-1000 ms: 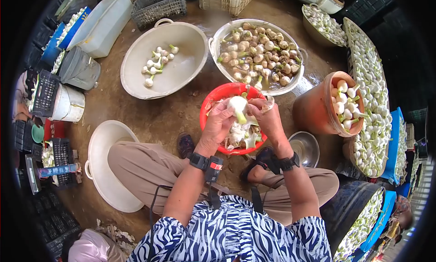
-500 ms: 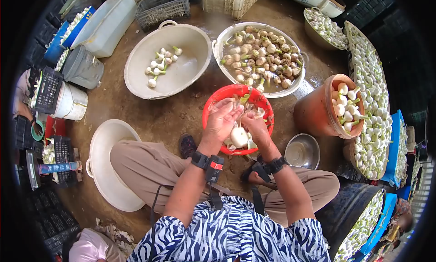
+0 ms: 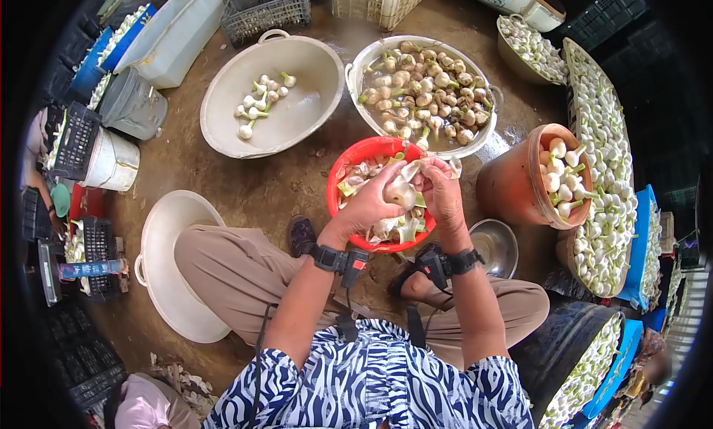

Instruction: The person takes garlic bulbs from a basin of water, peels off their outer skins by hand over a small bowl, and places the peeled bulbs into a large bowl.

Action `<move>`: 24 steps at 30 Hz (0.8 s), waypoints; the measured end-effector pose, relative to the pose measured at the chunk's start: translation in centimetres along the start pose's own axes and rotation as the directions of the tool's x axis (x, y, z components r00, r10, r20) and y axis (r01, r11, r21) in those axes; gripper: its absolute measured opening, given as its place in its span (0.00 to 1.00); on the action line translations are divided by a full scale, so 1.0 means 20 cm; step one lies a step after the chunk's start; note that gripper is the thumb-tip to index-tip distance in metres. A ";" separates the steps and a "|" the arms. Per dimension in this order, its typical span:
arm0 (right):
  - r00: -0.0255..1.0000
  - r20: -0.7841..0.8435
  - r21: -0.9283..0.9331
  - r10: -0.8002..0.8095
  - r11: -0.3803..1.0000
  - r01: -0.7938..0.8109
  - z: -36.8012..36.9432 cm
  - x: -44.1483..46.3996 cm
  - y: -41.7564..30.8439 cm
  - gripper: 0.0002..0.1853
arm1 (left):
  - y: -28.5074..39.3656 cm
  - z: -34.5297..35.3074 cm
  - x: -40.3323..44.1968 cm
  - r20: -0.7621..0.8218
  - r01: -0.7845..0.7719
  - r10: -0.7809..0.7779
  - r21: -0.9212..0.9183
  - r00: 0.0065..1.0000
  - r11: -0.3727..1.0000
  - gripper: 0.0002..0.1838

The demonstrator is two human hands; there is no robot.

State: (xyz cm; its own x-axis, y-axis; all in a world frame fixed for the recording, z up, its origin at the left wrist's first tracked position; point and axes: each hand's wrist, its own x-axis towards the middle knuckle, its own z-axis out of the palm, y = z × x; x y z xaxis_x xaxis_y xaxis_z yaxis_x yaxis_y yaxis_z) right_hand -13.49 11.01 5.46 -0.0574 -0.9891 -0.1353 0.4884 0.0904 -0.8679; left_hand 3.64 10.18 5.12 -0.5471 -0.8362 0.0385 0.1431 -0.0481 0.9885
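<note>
Over the red basin (image 3: 336, 184) of peeled skins, my left hand (image 3: 369, 204) is wrapped round a white garlic bulb (image 3: 402, 194). My right hand (image 3: 441, 191) is pinched at the bulb's upper right, on a loose pale skin (image 3: 434, 163). Behind the red basin, a wide basin (image 3: 356, 87) holds water and many brownish, unpeeled bulbs (image 3: 425, 99). Several clean white bulbs (image 3: 261, 102) with green stems lie in the grey-white basin (image 3: 308, 95) at the upper left.
At the right are an orange bucket (image 3: 509, 180) with peeled bulbs, a metal bowl (image 3: 496, 245) and a long heap of garlic (image 3: 601, 169). Another white basin (image 3: 167, 280) is beside my left knee. Part of another person (image 3: 148, 403) shows at the lower left. Crates (image 3: 266, 13) stand behind.
The bulb has come up from low over the red basin and is now gripped in my left hand. My right hand has moved up and right, with skin between its fingers.
</note>
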 end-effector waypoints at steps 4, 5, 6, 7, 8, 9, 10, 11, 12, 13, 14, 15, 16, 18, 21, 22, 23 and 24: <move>0.997 0.050 0.276 -0.055 0.960 0.039 0.03 0.00 -0.03 0.04 | -0.05 0.01 0.01 0.045 0.035 -0.055 0.359 0.997 0.933 0.25; 0.985 0.109 0.352 -0.131 0.932 0.085 0.04 0.00 -0.05 0.04 | -0.05 0.02 0.01 0.018 0.114 -0.128 0.349 0.992 0.930 0.21; 0.985 0.110 0.355 -0.135 0.931 0.088 0.05 0.00 -0.07 0.04 | -0.09 0.00 0.01 0.018 0.111 -0.126 0.353 0.992 0.929 0.21; 0.994 0.080 0.202 -0.079 0.977 0.061 0.06 -0.01 -0.10 0.05 | -0.20 -0.02 0.02 -0.013 0.200 -0.199 0.037 0.980 0.979 0.19; 0.999 0.040 0.044 -0.023 0.999 0.022 0.05 -0.02 -0.12 0.07 | -0.22 -0.03 0.02 -0.019 0.263 -0.280 -0.287 0.960 0.921 0.17; 0.999 0.053 -0.202 -0.001 0.979 0.012 0.03 -0.03 -0.15 0.17 | -0.24 -0.04 0.01 -0.035 0.186 -0.215 -0.380 0.976 0.906 0.15; 0.998 0.057 -0.206 -0.004 0.978 0.015 -0.02 -0.01 -0.13 0.17 | -0.20 -0.04 0.01 -0.036 0.179 -0.209 -0.382 0.977 0.907 0.15; 0.988 0.116 -0.504 -0.101 0.851 0.146 -0.07 -0.01 -0.08 0.22 | -0.17 -0.04 0.00 -0.034 0.143 -0.191 -0.536 0.981 0.832 0.13; 0.964 0.202 -0.736 -0.171 0.623 0.265 -0.11 -0.01 -0.02 0.28 | -0.13 -0.04 -0.01 -0.036 0.105 -0.175 -0.674 0.984 0.731 0.12; 0.962 0.261 -0.683 -0.085 0.688 0.246 0.01 -0.08 -0.12 0.30 | -0.10 -0.04 -0.02 -0.019 0.103 -0.164 -0.705 0.986 0.702 0.11; 0.962 0.260 -0.681 -0.081 0.691 0.242 0.01 -0.08 -0.09 0.30 | -0.10 -0.04 -0.02 -0.021 0.106 -0.170 -0.704 0.985 0.702 0.11; 0.930 0.364 -0.733 -0.039 0.605 0.312 -0.01 -0.07 -0.05 0.28 | -0.11 -0.03 -0.01 -0.051 0.105 -0.197 -0.701 0.979 0.705 0.11; 0.889 0.459 -0.768 0.013 0.510 0.389 0.00 -0.07 -0.05 0.26 | -0.10 -0.02 0.00 -0.077 0.104 -0.219 -0.698 0.973 0.709 0.10; 0.926 0.328 -0.807 0.189 0.565 0.170 0.02 -0.10 -0.04 0.22 | -0.08 0.02 0.02 -0.124 0.110 -0.261 -0.681 0.957 0.724 0.09; 0.908 0.416 -0.782 0.056 0.532 0.325 -0.08 -0.10 0.07 0.20 | -0.04 0.01 0.02 -0.327 0.048 -0.148 -0.295 0.933 0.954 0.08; 0.905 0.421 -0.781 0.063 0.532 0.326 -0.06 -0.11 0.03 0.20 | -0.03 -0.02 0.02 -0.378 0.076 -0.124 -0.138 0.917 0.987 0.08; 0.911 0.411 -0.740 0.042 0.598 0.306 -0.03 -0.13 -0.04 0.19 | -0.02 -0.06 0.02 -0.419 0.108 -0.089 0.022 0.904 0.994 0.08; 0.919 0.395 -0.696 0.019 0.658 0.286 -0.02 -0.14 -0.10 0.18 | -0.02 -0.11 0.02 -0.416 0.104 -0.086 0.020 0.905 0.994 0.08</move>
State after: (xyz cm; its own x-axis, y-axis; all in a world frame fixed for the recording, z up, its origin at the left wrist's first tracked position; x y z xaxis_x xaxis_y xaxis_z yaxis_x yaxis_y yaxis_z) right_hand -14.69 13.72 7.36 0.3004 -0.9526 0.0479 -0.3012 -0.1424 -0.9429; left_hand 5.11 8.58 4.34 -0.1648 -0.9800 -0.1113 0.0694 -0.1240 0.9899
